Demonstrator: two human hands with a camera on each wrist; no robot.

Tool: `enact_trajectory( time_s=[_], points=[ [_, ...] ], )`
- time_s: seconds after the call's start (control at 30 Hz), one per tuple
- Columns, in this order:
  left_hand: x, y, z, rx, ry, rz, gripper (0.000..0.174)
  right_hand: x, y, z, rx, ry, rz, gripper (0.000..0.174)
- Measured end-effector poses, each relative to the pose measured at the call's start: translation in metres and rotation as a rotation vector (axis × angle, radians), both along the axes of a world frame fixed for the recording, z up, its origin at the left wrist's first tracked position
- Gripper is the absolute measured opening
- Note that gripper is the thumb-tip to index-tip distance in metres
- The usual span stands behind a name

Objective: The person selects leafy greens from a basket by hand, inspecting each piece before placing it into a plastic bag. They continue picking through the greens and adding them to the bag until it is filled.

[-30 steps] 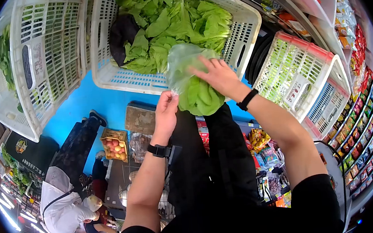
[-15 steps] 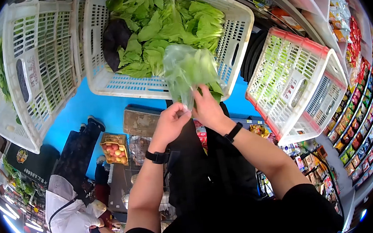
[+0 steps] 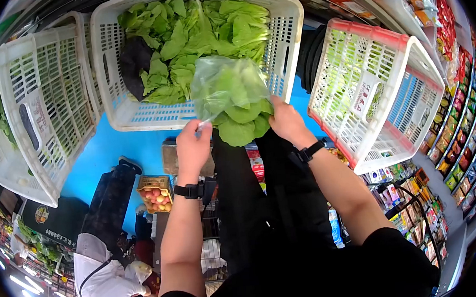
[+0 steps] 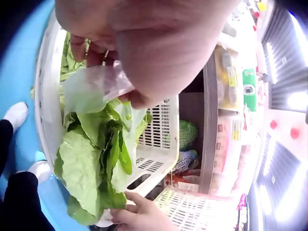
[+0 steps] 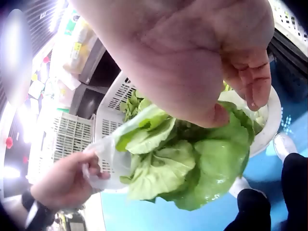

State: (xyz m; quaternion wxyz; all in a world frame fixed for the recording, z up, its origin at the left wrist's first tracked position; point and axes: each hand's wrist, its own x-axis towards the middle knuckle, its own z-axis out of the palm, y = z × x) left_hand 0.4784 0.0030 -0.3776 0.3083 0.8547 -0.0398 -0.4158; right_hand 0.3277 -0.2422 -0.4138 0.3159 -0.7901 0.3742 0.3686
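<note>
A clear plastic bag [image 3: 207,86] with leafy green lettuce [image 3: 236,131] partly inside lies over the near edge of the white crate; the leaves stick out of its mouth toward the body. My left hand [image 3: 194,149] pinches the bag's left edge, also seen in the right wrist view, where the hand [image 5: 67,180] has the film bunched in its fingers. At the other side of the mouth, my right hand [image 3: 292,124] grips the bag's edge beside the leaves, its fingers curled. In the left wrist view the right hand [image 4: 144,216] is at the leaves' lower end.
Behind the bag, a white crate [image 3: 156,119] holds more lettuce [image 3: 183,40] and a dark bundle [image 3: 136,64]. Crates stand at left [image 3: 47,108] and right [image 3: 355,132]. A box of round fruit [image 3: 156,195] is lower left, near a person in white [image 3: 99,274]. Snack shelves [image 3: 465,151] line the right.
My right hand has moved right, away from my left hand, to the bag's other side. The bag's mouth is spread wider, and the leaves stick out more visibly. The view has shifted.
</note>
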Motion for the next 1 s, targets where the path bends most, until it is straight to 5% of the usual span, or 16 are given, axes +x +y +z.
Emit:
enact_trajectory(
  time_s=[0.2,0.27,0.37,0.43,0.53,0.67,0.73,1.0],
  points=[
    [-0.008,0.015,-0.024,-0.315,0.236,0.382,0.017,-0.017,-0.001,-0.014,-0.073,-0.128,-0.002,0.06],
    [-0.006,0.015,-0.028,-0.359,0.268,0.434,0.016,-0.028,-0.008,-0.032,0.064,-0.299,-0.049,0.055],
    [-0.007,0.016,-0.033,-0.39,0.291,0.602,0.016,-0.016,-0.027,-0.028,-0.045,-0.304,-0.233,0.052],
    [-0.005,0.015,-0.038,-0.474,0.354,0.689,0.016,-0.007,-0.02,-0.029,-0.204,-0.362,-0.077,0.042],
    [-0.008,0.015,-0.037,-0.483,0.34,0.723,0.017,-0.008,-0.014,-0.027,-0.147,-0.134,0.163,0.027],
    [-0.006,0.021,-0.029,-0.41,0.314,0.674,0.017,-0.012,-0.016,-0.015,-0.172,-0.137,0.043,0.021],
    [-0.009,0.022,-0.026,-0.356,0.205,0.55,0.015,-0.018,-0.013,0.016,-0.256,-0.374,-0.22,0.019],
    [-0.018,-0.012,0.011,-0.4,0.228,0.399,0.013,-0.045,-0.012,0.062,-0.094,-0.409,-0.419,0.019]
  ],
)
